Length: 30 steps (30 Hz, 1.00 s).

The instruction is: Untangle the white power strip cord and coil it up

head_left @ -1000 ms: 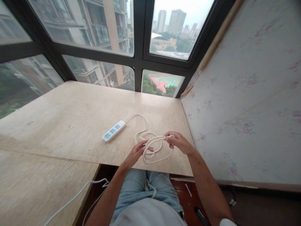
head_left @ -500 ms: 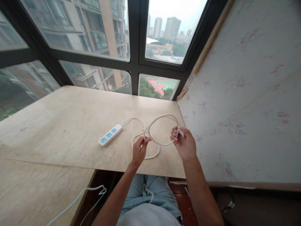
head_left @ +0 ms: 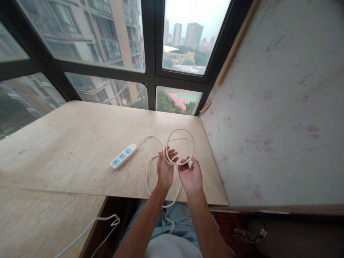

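Note:
A white power cord (head_left: pixel 192 139) is gathered into loops above the table. My left hand (head_left: pixel 166 170) is palm up with its fingers loosely spread, and the loops rest between its thumb and fingers. Close beside it, my right hand (head_left: pixel 191 177) is closed around the cord's plug end (head_left: pixel 191 163), partly hidden by the fingers. The cord runs left to a white power strip (head_left: pixel 124 156) with blue socket faces, lying flat on the table. A slack loop of the cord hangs over the table's front edge below my hands.
The pale table (head_left: pixel 80 143) meets dark-framed windows (head_left: pixel 151 53) at the back and a floral-papered wall (head_left: pixel 268 125) at the right. Another white cable (head_left: pixel 94 220) crosses the lower left corner. A dark cable (head_left: pixel 249 236) lies at the lower right.
My right hand has moved left and down with the plug, close to my left hand. My left hand has turned palm up and loosened its pinch. The slack loop has slid over the table edge.

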Available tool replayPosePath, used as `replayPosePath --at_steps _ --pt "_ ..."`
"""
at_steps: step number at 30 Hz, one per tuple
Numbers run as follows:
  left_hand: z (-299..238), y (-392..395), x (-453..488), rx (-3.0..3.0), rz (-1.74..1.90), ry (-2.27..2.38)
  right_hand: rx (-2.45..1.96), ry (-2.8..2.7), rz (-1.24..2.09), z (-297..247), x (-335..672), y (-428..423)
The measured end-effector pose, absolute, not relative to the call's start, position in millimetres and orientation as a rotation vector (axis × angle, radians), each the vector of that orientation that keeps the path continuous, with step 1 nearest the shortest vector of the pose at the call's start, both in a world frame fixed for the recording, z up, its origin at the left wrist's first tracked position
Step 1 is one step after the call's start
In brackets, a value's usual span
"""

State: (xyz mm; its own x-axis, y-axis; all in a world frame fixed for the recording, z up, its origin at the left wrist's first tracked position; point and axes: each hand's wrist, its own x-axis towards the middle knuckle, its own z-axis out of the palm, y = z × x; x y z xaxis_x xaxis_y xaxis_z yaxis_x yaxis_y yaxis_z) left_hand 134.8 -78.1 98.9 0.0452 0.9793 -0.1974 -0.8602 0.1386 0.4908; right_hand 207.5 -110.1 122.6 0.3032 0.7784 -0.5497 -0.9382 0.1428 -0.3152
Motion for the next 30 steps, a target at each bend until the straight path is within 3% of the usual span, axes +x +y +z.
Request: replayPosePath --at_steps 15,24,30 --pt "91.8 -83.2 122.3 0.745 1.441 0.671 -0.932 0.185 1.382 97.5 174.0 -121.0" --pt "104.2 -77.7 116.0 0.414 1.504 0.47 -1.073 -0.274 1.265 83.9 163.3 -132.2" --pt "102.4 -70.6 96.9 0.318 1.485 0.448 -0.94 -0.408 1.464 84.2 173.6 -135.4"
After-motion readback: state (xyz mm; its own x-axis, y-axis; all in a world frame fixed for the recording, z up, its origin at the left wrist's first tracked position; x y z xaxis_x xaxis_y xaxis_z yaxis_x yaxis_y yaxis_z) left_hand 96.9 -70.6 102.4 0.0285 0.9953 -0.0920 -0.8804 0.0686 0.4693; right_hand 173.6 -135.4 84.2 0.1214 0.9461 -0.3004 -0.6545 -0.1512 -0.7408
